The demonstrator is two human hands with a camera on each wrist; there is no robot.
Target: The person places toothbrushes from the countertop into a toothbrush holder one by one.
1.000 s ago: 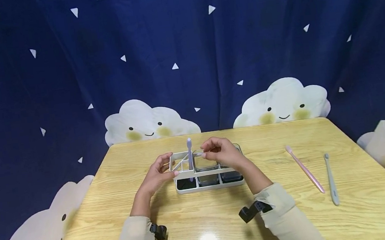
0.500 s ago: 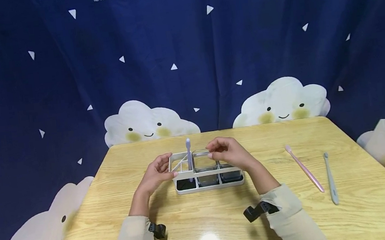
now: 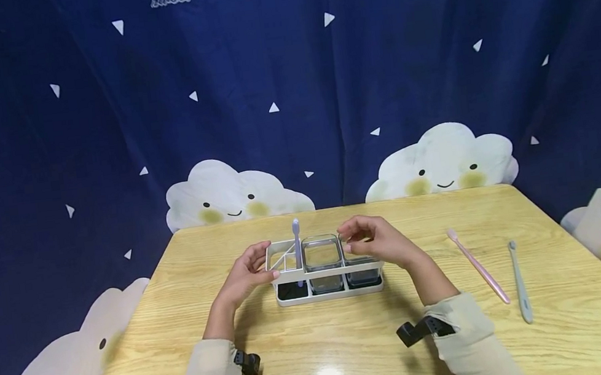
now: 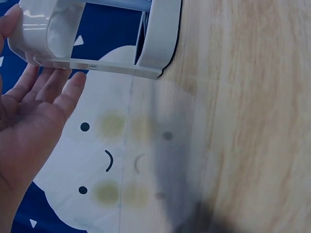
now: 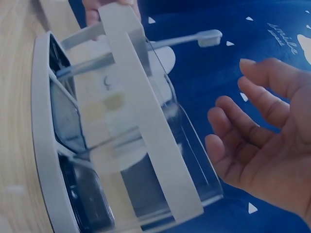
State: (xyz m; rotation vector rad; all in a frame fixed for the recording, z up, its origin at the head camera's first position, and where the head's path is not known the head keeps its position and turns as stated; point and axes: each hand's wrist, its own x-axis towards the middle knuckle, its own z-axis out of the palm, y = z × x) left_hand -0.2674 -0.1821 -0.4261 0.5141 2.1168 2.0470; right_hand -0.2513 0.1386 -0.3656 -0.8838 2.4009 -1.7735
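Observation:
A white toothbrush holder (image 3: 331,296) stands on the table, with two clear square cups in its middle and right bays. In the left bay a purple toothbrush (image 3: 297,243) stands upright, bristle end up. My left hand (image 3: 249,271) grips the holder's left end, thumb at the front and fingers behind; the left wrist view shows this hand (image 4: 34,116) against the white end wall. Over the right cup (image 3: 363,275) my right hand (image 3: 381,241) hovers, and the right wrist view shows its fingers (image 5: 233,121) loosely bent, apart from the cups and holding nothing.
A pink toothbrush (image 3: 479,267) and a grey-blue toothbrush (image 3: 520,283) lie on the wooden table (image 3: 307,341) to the right of the holder. Behind the table hangs a dark blue curtain (image 3: 242,64) with cloud prints.
My right hand has moved right, from over the middle cup to over the right cup. The left hand and the holder keep their place.

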